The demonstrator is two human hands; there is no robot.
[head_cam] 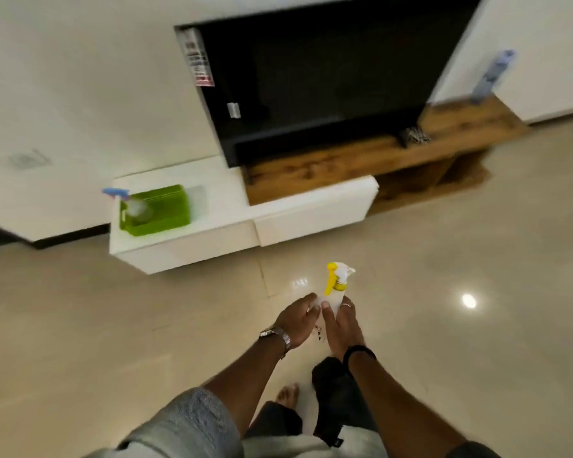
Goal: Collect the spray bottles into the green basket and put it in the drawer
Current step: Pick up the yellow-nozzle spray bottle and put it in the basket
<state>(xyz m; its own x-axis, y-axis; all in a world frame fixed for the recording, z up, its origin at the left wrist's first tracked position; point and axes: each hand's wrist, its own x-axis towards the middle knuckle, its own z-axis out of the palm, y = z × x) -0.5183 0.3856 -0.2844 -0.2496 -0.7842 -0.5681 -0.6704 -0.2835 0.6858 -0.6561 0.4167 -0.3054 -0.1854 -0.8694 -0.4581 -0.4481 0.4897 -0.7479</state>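
Sitting at the far left of a low white cabinet [212, 226], a green basket [156, 209] rests on the cabinet's top with a clear spray bottle with a blue trigger head [133, 203] standing inside it at the left end. The cabinet's white drawer fronts run to the right along the floor, and all look closed, though motion blur softens the edges. Behind it, a large black television [328, 87] leans against the pale wall, a sticker on its left bezel, above a wooden bench shelf [377, 157].

Lower in the view, over the glossy tile floor [113, 325], the left hand [295, 320] wears a metal wristwatch and curls its fingers [306, 300] against the left side of a white spray bottle with a yellow trigger [336, 285]. The right hand [343, 325], with a ring and a black wristband, wraps the bottle's body from the right, thumb across the front. The bottle stands upright between both hands, its nozzle above the fingertips, well apart from the basket.

At the far right, a pale blue spray bottle [492, 77] stands on the wooden shelf's end against the wall, heavily blurred.
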